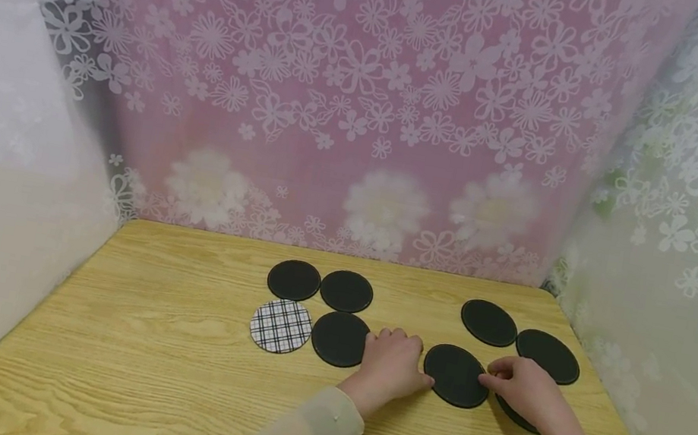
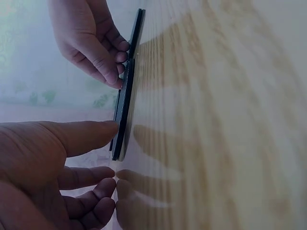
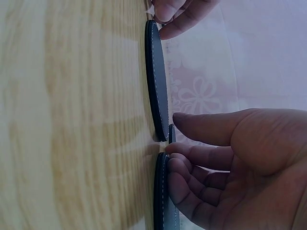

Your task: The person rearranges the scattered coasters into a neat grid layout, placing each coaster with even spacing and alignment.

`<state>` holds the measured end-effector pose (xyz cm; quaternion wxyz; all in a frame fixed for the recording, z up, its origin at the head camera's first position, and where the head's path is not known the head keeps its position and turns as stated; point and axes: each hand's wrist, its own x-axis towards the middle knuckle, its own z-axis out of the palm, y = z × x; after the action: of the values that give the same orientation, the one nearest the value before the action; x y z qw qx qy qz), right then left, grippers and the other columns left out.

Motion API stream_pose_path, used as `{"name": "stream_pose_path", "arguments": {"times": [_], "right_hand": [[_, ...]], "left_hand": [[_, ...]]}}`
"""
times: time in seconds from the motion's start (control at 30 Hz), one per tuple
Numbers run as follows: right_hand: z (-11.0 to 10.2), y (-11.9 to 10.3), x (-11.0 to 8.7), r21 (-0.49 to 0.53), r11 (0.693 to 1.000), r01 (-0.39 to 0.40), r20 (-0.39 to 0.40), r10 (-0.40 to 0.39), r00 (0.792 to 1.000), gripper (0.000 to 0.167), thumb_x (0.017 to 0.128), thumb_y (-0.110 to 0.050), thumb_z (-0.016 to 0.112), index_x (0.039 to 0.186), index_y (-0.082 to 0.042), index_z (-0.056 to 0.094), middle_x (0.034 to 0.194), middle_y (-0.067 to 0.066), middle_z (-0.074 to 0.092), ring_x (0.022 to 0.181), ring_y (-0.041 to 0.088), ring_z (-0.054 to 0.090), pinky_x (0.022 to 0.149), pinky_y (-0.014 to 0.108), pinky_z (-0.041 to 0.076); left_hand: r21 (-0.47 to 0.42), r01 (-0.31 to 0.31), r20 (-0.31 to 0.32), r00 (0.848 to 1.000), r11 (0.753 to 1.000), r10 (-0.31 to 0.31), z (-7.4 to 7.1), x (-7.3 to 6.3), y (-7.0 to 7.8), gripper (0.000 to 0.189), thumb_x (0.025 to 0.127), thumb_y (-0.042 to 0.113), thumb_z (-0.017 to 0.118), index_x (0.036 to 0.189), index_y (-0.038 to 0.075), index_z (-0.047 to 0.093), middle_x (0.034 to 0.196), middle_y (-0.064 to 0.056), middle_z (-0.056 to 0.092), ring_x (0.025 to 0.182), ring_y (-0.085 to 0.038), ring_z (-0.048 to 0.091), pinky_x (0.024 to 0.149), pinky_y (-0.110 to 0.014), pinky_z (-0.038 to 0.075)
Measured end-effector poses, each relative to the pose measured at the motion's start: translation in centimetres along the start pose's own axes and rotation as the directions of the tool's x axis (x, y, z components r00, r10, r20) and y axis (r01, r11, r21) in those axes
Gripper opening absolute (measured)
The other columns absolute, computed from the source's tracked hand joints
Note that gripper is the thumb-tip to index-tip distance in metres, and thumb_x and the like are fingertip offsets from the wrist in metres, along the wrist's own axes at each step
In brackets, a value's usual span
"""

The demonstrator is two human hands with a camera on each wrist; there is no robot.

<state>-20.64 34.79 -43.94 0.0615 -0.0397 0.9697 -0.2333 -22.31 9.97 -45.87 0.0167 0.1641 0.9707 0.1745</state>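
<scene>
A round black coaster with a stitched rim lies flat on the table between my two hands. My left hand is at its left side, the thumb at its edge and the other fingers down on the tabletop. At the coaster's right edge is my right hand, thumb and forefinger close to the rim. Its loosely bent fingers lie over another black coaster, which that hand partly hides in the head view. Left of my left hand lies one more black coaster, partly behind the fingers.
A plaid white coaster and two black coasters complete a block on the left. Behind my right hand lie two more black coasters. Flowered curtains enclose the wooden table at the back and sides.
</scene>
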Motion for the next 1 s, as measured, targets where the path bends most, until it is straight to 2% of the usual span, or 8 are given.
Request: {"name": "stream_pose_path", "arguments": {"times": [0.27,0.6,1.0], "right_hand": [[-0.07,-0.16,0.01,-0.009,1.000,0.008,0.003,-0.008,1.000,0.044,0.104,-0.026,0.079,0.126,0.011,0.073,0.109,0.014,0.074,0.098,0.032,0.070,0.085,0.054,0.058],[0.02,-0.47,-0.16,0.002,1.000,0.005,0.015,-0.005,1.000,0.044,0.105,-0.025,0.078,0.128,0.013,0.072,0.108,0.013,0.075,0.097,0.031,0.072,0.084,0.053,0.059],[0.10,-0.42,-0.13,0.027,1.000,-0.014,0.031,0.013,0.999,0.050,0.105,-0.029,0.079,0.129,0.014,0.071,0.111,0.015,0.075,0.098,0.030,0.072,0.086,0.054,0.059]], "left_hand": [[0.006,0.005,-0.002,1.000,1.000,-0.005,-0.11,0.01,0.13,0.040,0.091,0.055,0.090,0.111,0.023,0.077,0.101,0.003,0.062,0.094,-0.020,0.051,0.090,-0.042,0.039],[0.025,0.001,-0.002,1.000,1.000,-0.001,0.44,0.21,0.10,0.042,0.090,0.056,0.090,0.114,0.024,0.076,0.107,0.003,0.065,0.100,-0.020,0.055,0.093,-0.044,0.041],[0.015,-0.003,0.009,1.000,1.000,0.003,0.38,0.32,0.37,0.033,0.091,0.050,0.091,0.104,0.025,0.074,0.098,0.004,0.063,0.096,-0.019,0.055,0.091,-0.042,0.041]]}}
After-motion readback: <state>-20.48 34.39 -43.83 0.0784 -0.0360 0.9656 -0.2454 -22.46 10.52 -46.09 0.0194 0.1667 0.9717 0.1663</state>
